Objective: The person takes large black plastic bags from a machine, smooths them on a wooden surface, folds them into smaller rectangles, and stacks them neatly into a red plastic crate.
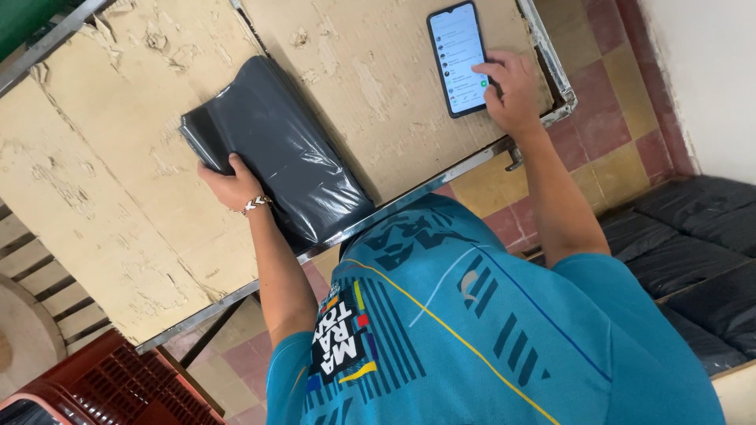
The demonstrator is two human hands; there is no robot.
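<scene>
From the head camera, the left hand (228, 182) lay on the near left edge of a dark grey plastic bag (279, 149), its fingers curled over that edge and its thumb pressed on top, so the bag was pinched between them. A beaded bracelet (255, 205) sat on the wrist just behind the hand. The bag lay flat and slantwise on the table (102, 181), stretching away from the fingers toward the table's metal rim (409, 193), where its far end bulged against the person's teal shirt (472, 330). The table top was worn cardboard, torn and peeling all around the fingers. The right hand (516, 90) rested at the lower right corner of a phone (458, 57), the thumb touching its lit screen and the other fingers loosely bent beside the phone's edge; it gripped nothing, only touched. The phone lay flat on the cardboard, well apart from the bag, close to the table's right corner. Beyond the right fingers, past the rim, showed a floor (606, 149) of red and yellow tiles and dark cushions (693, 244). Behind the left arm, low in view, stood a red crate (110, 386).
</scene>
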